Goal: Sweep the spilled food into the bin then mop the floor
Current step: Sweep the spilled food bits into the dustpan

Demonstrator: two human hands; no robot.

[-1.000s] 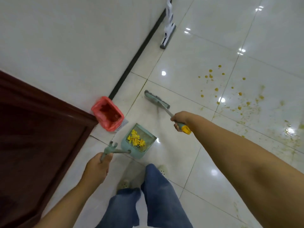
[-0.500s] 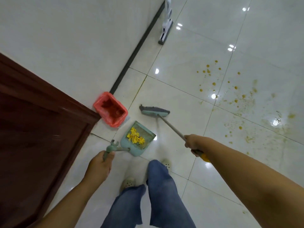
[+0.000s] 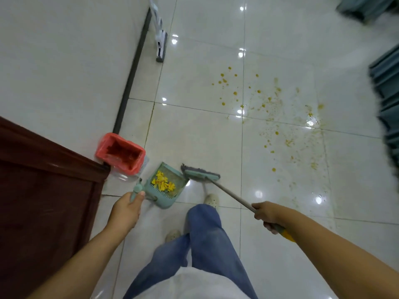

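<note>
**Sweep gear and spill**

Teal dustpan (image 3: 166, 200) just beside the red-lined bin (image 3: 104, 148), with yellow food scraps (image 3: 163, 184) heaped inside. Teal-headed broom (image 3: 199, 174) at the pan's lip, handle slanting right. Orange specks (image 3: 259, 104) scattered over tiles farther out. White mop (image 3: 160, 43) by the wall, well apart.

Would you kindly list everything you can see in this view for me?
bin: one, red liner, at foot of wall
dustpan: one, teal, next to bin
food pieces: several, yellow, in dustpan
broom: one, teal head, beside dustpan
food splatter: many spots, orange-yellow, floor at right
mop: one, white, against wall, far end
wooden door: one, dark brown, left
shoes: two, white, bottom centre
left hand: one, gripping dustpan handle
right hand: one, gripping broom handle
</note>
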